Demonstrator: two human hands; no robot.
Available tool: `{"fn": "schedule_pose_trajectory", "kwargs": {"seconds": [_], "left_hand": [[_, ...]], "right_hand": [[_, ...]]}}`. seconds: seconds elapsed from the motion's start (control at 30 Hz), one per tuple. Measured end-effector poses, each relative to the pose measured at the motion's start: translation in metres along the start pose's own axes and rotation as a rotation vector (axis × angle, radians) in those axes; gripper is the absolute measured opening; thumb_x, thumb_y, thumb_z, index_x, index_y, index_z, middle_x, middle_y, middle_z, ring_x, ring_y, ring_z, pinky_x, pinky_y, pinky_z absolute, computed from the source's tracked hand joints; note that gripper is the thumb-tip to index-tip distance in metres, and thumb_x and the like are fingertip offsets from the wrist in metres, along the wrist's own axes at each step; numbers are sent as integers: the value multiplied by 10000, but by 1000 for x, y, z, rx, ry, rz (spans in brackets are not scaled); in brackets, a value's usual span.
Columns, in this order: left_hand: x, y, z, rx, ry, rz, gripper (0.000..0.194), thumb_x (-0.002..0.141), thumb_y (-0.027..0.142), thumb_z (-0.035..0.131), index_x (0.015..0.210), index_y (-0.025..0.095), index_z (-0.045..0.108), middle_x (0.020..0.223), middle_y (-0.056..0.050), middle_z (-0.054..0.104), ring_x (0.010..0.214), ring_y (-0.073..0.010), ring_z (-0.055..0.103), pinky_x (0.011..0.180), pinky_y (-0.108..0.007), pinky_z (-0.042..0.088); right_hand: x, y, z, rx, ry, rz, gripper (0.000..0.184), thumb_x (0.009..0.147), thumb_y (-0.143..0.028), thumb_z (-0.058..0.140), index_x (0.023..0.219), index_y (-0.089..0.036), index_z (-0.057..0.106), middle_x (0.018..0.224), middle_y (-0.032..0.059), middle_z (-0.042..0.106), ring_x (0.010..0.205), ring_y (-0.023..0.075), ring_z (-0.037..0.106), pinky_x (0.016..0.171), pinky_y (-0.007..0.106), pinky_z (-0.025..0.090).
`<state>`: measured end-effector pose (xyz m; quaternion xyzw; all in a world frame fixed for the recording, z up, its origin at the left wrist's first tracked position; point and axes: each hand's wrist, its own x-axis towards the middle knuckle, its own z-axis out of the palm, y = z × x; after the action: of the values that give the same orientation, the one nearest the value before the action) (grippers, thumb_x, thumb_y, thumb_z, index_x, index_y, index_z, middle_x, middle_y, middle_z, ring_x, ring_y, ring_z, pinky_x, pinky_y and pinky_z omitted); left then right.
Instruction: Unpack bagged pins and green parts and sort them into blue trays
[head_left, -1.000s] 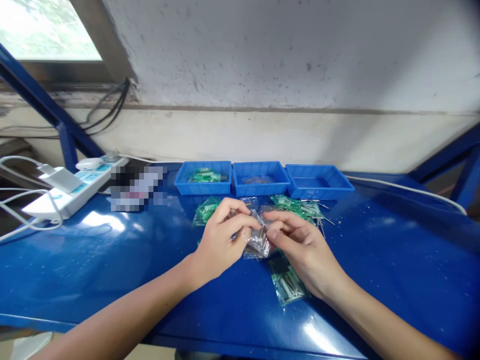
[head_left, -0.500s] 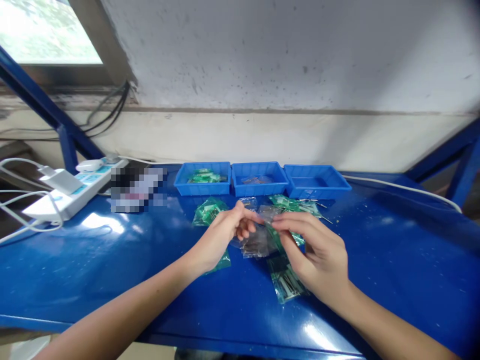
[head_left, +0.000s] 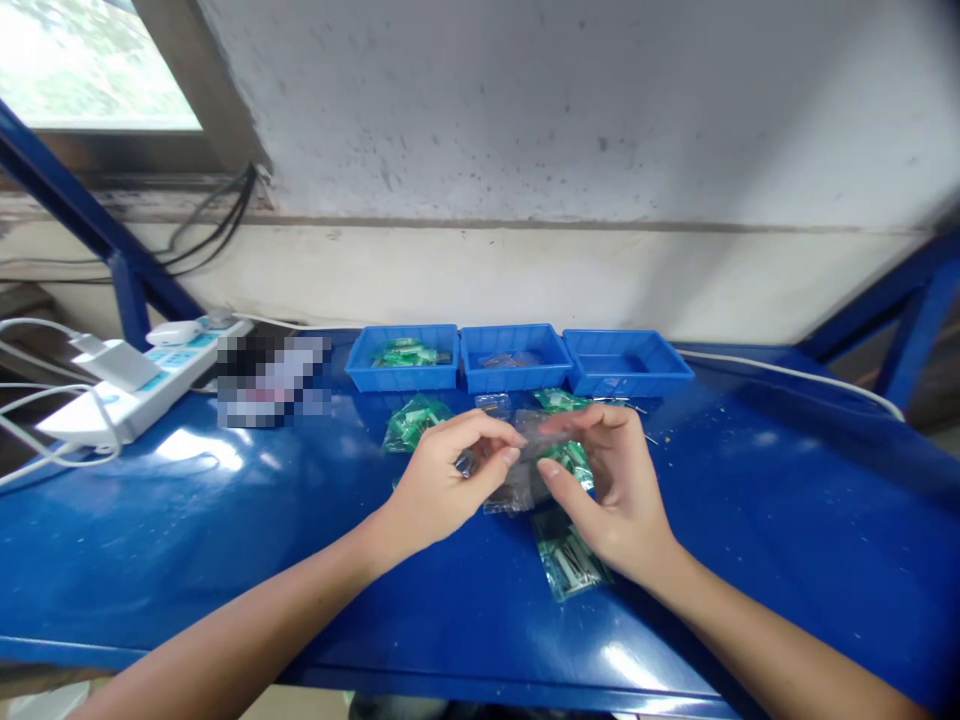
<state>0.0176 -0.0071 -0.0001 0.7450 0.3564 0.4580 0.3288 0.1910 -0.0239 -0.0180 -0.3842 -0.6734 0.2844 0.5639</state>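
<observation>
My left hand pinches the left edge of a small clear plastic bag held just above the blue table. My right hand grips the same bag from the right, thumb under it and fingers curled over the top. Green-printed packets lie around: one behind my left hand, one under my right palm, more behind my right hand. Thin metal pins lie near the right tray, mostly hidden by my right hand.
Three blue trays line the back: left with green packets, middle with a clear packet, right showing only its blue floor. A white power strip with plugs sits far left. A white cable runs along the right back edge.
The clear bag stayed between both hands. My right hand rose and turned, its fingers now curled over the bag's top. My left hand kept its pinch.
</observation>
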Motion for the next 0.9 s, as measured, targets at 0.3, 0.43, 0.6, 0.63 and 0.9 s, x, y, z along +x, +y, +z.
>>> {"fn": "schedule_pose_trajectory", "kwargs": {"seconds": [0.3,0.43,0.6,0.63,0.9], "left_hand": [[4,-5,-1,-11,-63,-241,191,875,278,511,1034,186,564,837,-27,595,690,-124,569,586,-236,467],[2,-9,1,81,-122,-231,137,874,233,496,960,178,587,851,-28,592,725,-129,569,625,-245,460],[0,-16,1,141,-182,-133,130,876,202,479,903,178,603,821,-12,572,677,-111,541,602,-235,432],[0,-17,0,150,-191,-127,133,877,199,475,897,177,604,818,-11,569,669,-108,534,597,-234,429],[-3,-14,-4,178,-234,-102,144,885,215,461,905,188,600,858,-20,571,721,-120,547,653,-258,450]], "right_hand": [[73,4,-28,-577,327,-413,193,788,-174,599,969,-221,548,871,39,632,787,187,612,738,344,496],[126,20,-30,-896,170,-323,149,792,-219,551,889,-144,635,1030,143,596,987,280,564,856,417,442],[161,31,8,-1112,-356,113,253,855,-245,470,902,-125,687,898,135,682,867,243,631,762,320,465],[167,34,17,-1120,-428,177,245,836,-289,524,841,-114,695,821,139,690,807,239,644,706,302,475],[181,60,47,-1221,-655,513,301,880,-356,551,1088,-139,577,1097,77,608,954,191,606,817,400,501]]}}
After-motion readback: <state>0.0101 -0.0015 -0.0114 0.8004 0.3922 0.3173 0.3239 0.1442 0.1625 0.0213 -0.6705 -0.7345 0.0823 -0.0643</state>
